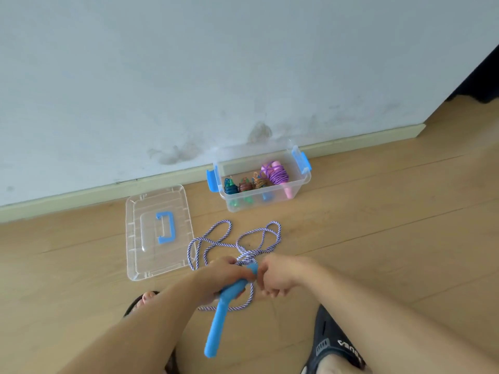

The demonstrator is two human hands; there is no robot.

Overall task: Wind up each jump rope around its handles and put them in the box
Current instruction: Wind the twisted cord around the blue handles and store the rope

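A: Jump rope (237,247), purple-and-white cord, lies mostly in loose loops on the floor (378,211) between the lid (151,260) and the box (297,184), with its blue handles (224,306) up in the hands.

B: How are the hands placed?

A: The left hand (224,276) curls around the handles near their upper end. The right hand (272,279), fingers curled, seems to pinch the cord just beside them, though the contact itself is hidden.

B: What could spoil it?

A: The floor loops cross each other near the hands. Pulling cord in fast could tighten that crossing into a knot. Slack turns could also slide off the smooth handles.

B: And the box?

A: It already holds several wound ropes, so a bulky bundle may not sit down inside.
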